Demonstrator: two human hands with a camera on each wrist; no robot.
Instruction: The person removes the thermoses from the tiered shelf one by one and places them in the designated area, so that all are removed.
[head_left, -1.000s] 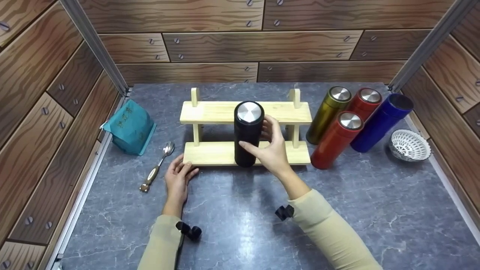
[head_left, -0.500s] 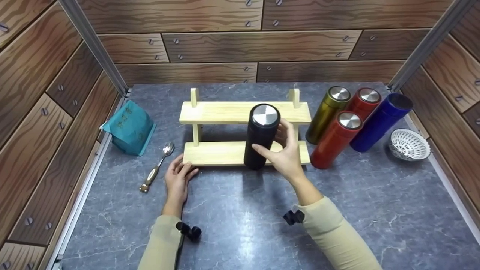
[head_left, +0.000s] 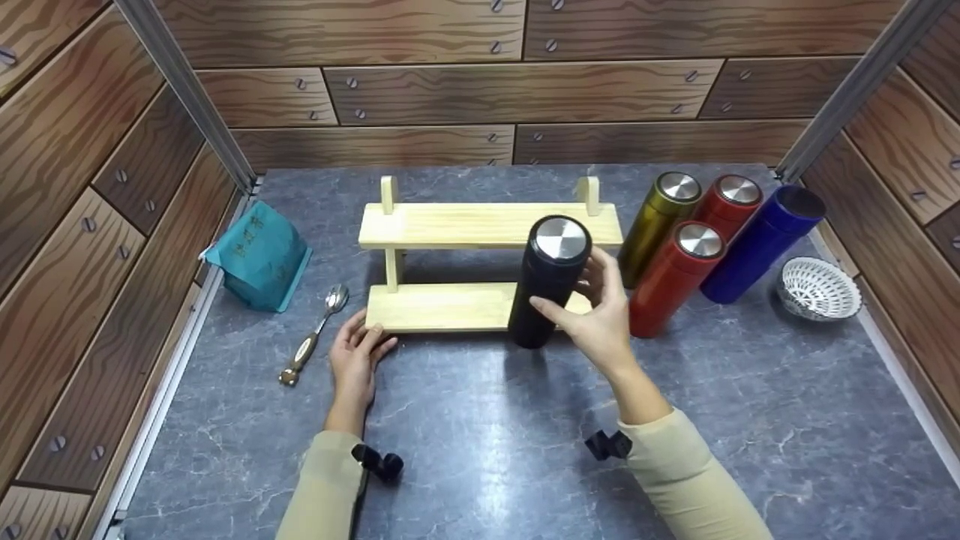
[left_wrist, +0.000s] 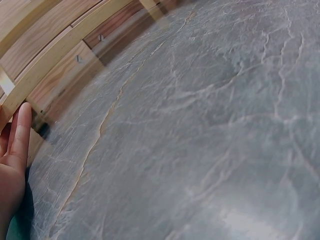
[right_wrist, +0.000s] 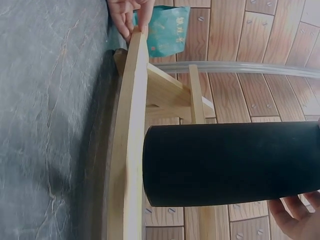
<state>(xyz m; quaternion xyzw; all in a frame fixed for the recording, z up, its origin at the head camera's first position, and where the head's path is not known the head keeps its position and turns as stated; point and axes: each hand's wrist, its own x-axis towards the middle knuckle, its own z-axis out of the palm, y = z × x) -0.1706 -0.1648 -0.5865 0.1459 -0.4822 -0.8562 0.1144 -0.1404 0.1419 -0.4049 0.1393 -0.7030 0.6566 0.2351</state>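
Observation:
My right hand grips a black thermos bottle with a silver lid, thumb on its near side and fingers round its right side. The bottle leans slightly right. In the right wrist view the black thermos bottle has its base by the front of the lower board; whether they touch I cannot tell. My left hand pinches the front left corner of a two-tier pale wooden shelf, thumb on top. The left wrist view shows only part of the left hand against the wood.
Right of the shelf stand several thermos bottles: gold, orange-red, red and blue. A white woven basket is at the far right. On the left are a teal pouch and a spoon.
My right hand has carried the black thermos bottle to the right and slightly toward me, across the shelf's front, its top leaning further right. The left hand stays at the shelf corner.

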